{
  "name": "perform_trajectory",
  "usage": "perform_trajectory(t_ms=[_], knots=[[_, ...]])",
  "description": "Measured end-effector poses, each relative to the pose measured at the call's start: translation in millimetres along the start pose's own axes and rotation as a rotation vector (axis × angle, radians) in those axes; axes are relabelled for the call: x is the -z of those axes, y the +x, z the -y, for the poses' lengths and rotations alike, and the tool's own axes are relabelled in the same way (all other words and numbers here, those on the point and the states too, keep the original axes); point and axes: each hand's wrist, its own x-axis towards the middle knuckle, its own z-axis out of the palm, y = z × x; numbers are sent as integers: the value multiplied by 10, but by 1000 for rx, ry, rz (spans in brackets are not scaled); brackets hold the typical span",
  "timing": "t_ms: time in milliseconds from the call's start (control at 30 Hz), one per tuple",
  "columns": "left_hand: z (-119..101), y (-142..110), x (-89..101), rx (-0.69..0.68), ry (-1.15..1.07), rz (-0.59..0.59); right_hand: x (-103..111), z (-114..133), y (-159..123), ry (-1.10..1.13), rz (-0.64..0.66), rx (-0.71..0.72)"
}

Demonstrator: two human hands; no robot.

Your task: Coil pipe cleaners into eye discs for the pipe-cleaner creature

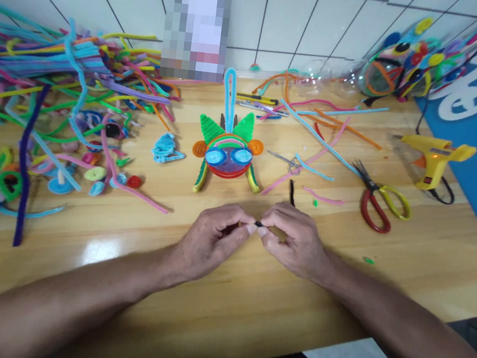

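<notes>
Between the fingertips of both hands is a tiny black piece of pipe cleaner (258, 224), mostly covered by the fingers. My left hand (214, 239) pinches its left end, and my right hand (294, 240) pinches the right end. Just beyond them stands a pipe-cleaner figure (228, 155) with green pointed ears, orange spirals at the sides, blue oval eyes and a tall light blue loop on top. A short black pipe-cleaner strip (292, 192) lies on the table close behind my right hand.
Red-and-yellow scissors (377, 198) and a yellow glue gun (432, 158) lie at right. Loose pipe cleaners (329, 140) and small scissors (286, 160) are behind my right hand. A heap of pipe cleaners (75, 62) fills the left back; a coiled blue piece (166, 149) lies nearer.
</notes>
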Motion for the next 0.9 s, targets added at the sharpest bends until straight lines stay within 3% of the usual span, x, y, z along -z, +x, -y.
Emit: perform_trajectory(t_ms=[900], knots=[[45, -12, -6, 63, -14, 7, -1, -2, 11, 21, 6, -19]])
